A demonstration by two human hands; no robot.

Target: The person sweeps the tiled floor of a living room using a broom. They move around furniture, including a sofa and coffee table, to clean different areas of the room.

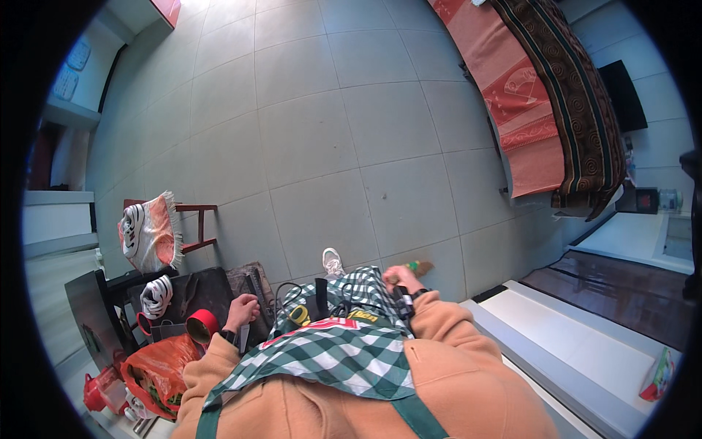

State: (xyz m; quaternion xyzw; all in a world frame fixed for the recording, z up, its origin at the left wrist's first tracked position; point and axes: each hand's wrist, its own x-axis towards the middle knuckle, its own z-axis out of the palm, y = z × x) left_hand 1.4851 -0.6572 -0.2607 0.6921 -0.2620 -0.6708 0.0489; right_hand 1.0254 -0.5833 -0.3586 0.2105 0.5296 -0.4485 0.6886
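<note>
My right hand (399, 277) grips what appears to be a small hand broom (421, 268) with brown bristles and a green band, held low over the tiled floor. Part of its handle is hidden by my fingers. My left hand (243, 311) is on the other side of my green-and-white checked apron (351, 351), fingers curled in with nothing visible in them. Left of that hand are a red-rimmed roll (202, 326), likely tape, and a black surface (211, 285) bearing a white sneaker (157, 296). My own shoe (332, 260) shows below the apron.
Grey floor tiles (307, 137) stretch ahead. At left stands a wooden stool (198, 226) draped with a fringed cloth (164, 230) under another sneaker (132, 230). A red plastic bag (162, 356) lies near my left elbow. A bed with a pink cover (526, 131) is at right.
</note>
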